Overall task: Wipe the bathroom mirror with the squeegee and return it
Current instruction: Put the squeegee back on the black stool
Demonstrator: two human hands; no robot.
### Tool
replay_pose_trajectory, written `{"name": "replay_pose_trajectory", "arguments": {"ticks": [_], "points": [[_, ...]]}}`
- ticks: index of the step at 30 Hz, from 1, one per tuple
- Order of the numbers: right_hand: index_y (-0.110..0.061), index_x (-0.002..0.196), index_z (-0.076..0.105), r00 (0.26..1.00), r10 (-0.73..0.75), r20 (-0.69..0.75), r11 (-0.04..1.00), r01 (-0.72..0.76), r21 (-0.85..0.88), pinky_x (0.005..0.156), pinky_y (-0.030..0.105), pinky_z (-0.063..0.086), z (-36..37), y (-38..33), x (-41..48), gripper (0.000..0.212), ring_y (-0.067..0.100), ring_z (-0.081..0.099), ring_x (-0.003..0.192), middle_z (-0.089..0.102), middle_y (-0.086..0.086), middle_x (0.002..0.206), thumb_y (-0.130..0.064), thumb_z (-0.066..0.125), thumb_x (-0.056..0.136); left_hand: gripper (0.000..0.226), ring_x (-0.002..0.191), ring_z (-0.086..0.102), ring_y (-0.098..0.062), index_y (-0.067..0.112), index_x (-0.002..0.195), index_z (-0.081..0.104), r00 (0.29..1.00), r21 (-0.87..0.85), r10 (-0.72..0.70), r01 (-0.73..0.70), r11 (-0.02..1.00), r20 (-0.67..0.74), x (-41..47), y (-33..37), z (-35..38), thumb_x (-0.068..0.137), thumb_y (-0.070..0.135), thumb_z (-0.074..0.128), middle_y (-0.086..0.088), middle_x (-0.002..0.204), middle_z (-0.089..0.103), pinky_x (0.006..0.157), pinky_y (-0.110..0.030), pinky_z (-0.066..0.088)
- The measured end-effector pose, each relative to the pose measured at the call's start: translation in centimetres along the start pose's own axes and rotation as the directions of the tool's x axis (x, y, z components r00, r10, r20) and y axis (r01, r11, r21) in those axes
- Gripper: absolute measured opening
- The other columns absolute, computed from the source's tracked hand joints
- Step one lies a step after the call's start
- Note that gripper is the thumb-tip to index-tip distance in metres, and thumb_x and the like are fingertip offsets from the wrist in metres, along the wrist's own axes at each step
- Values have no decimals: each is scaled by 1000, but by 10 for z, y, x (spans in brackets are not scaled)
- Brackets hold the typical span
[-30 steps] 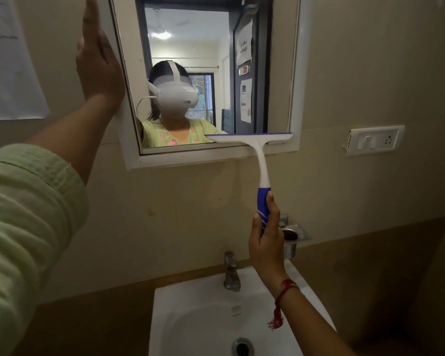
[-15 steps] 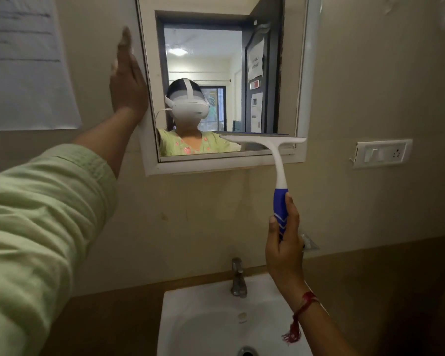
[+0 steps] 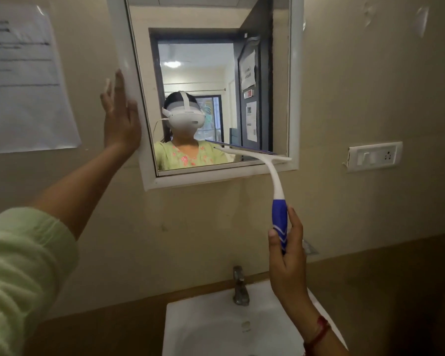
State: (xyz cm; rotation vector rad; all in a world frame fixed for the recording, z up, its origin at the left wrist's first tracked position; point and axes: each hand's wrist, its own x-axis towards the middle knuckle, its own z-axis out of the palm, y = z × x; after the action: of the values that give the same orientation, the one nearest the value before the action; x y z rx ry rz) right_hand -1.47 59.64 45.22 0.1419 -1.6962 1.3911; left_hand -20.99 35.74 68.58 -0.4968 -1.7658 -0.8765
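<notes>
The white-framed mirror point(image 3: 294, 98) hangs on the beige wall above the sink. My right hand point(image 3: 287, 255) grips the blue handle of the squeegee point(image 3: 274, 181), whose white neck curves up to the blade. The blade rests tilted against the glass near the mirror's lower right corner, its left end slightly higher. My left hand point(image 3: 120, 119) lies flat with fingers spread against the mirror's left frame edge, holding nothing. The glass reflects a person wearing a white headset.
A white sink point(image 3: 203, 327) with a metal tap point(image 3: 240, 285) stands below my right hand. A switch and socket plate point(image 3: 374, 156) is on the wall right of the mirror. A paper notice point(image 3: 23, 80) hangs at left. A metal holder is partly hidden behind my right hand.
The squeegee blade stays low on the glass but has tilted, left end up. The view has shifted upward, so my left hand now appears lower on the frame's left edge.
</notes>
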Motion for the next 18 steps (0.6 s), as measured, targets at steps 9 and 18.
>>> {"name": "replay_pose_trajectory", "arguments": {"ticks": [9,18], "points": [[-30,139,36,974,179,141,959,-205,197,67,26,45,-23,-14,-14,61,18,48,86,52,20,112,-48,48,81,55,116,32,12,32,146,9,971,-104,-201,215,971,130,-175,24,-42,99,27,37,-11,151,8,79,2,30],[-34,118,54,772,429,469,787,-574,224,35,14,33,-46,9,-67,40,2,37,39,43,-6,48,-42,48,79,56,110,43,-7,31,142,24,737,116,-626,619,777,256,-340,48,-79,91,36,45,-5,143,24,90,-27,36]]}}
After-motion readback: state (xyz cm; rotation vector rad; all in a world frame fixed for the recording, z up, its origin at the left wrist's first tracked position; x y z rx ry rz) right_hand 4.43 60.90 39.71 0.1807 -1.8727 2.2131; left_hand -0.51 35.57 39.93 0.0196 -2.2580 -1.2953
